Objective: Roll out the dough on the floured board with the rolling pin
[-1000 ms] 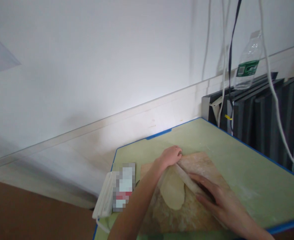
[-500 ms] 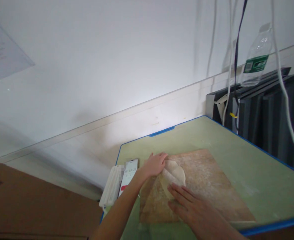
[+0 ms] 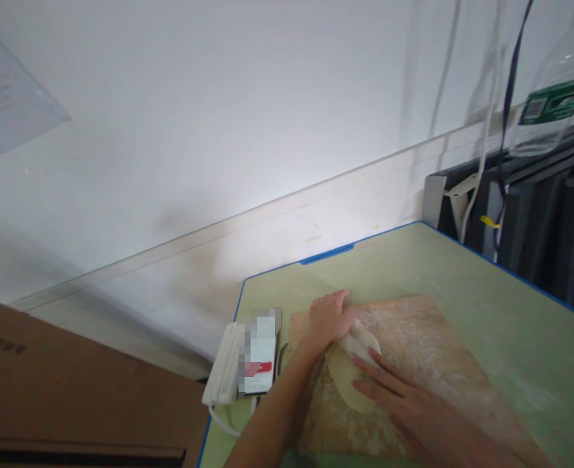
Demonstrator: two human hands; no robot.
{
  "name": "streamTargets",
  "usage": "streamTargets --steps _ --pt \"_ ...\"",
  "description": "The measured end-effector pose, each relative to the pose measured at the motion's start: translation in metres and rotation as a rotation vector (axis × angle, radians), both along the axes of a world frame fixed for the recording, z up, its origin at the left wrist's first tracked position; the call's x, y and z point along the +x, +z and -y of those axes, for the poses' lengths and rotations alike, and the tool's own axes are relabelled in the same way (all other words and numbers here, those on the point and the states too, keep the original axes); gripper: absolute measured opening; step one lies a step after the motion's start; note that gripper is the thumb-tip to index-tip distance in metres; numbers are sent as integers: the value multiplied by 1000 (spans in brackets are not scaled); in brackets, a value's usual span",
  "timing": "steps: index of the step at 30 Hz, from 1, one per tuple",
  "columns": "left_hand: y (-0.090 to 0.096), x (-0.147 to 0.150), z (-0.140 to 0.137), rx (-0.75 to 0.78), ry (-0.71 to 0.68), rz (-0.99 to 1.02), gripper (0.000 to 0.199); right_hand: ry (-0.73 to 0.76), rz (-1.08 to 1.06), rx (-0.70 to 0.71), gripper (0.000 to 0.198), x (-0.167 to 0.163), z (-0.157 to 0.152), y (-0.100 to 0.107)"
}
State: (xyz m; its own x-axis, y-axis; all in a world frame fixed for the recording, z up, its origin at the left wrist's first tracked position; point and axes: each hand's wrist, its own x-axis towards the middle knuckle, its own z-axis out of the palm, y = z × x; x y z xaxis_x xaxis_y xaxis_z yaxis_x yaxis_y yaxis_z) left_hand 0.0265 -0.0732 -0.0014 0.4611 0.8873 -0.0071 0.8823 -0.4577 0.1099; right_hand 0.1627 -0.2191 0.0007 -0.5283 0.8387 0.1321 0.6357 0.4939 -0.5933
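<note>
Curling around the far end of a rolling pin (image 3: 357,349), the left hand (image 3: 331,317) grips it; the right hand (image 3: 406,398) lies open over it, fingers extended. Dough (image 3: 349,385) spreads beneath on a floured wooden board (image 3: 443,351), partly blocked by the left forearm (image 3: 281,403). Leftward, a phone (image 3: 261,344) and white corded block (image 3: 222,372) share the green surface (image 3: 404,266).

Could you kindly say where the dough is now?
In the head view, the dough lies low, right of centre, on the wooden board, partly under the rolling pin, by the left hand and right hand.
</note>
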Motion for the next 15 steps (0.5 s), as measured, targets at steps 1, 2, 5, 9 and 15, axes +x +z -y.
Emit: streamTargets --steps 1,2,5,9,15 --pt "0 2 -1 -1 8 2 38 -5 0 3 68 1 0 2" --pt "1 5 -2 -2 16 4 38 -12 6 9 67 1 0 4" --pt "1 12 -4 3 37 8 38 -39 18 17 60 3 -1 5" --pt "-2 20 -9 3 41 14 39 -70 -12 -12 50 7 -5 -3" --pt "-7 31 -17 10 27 26 38 -101 -21 -80 49 13 -5 -17"
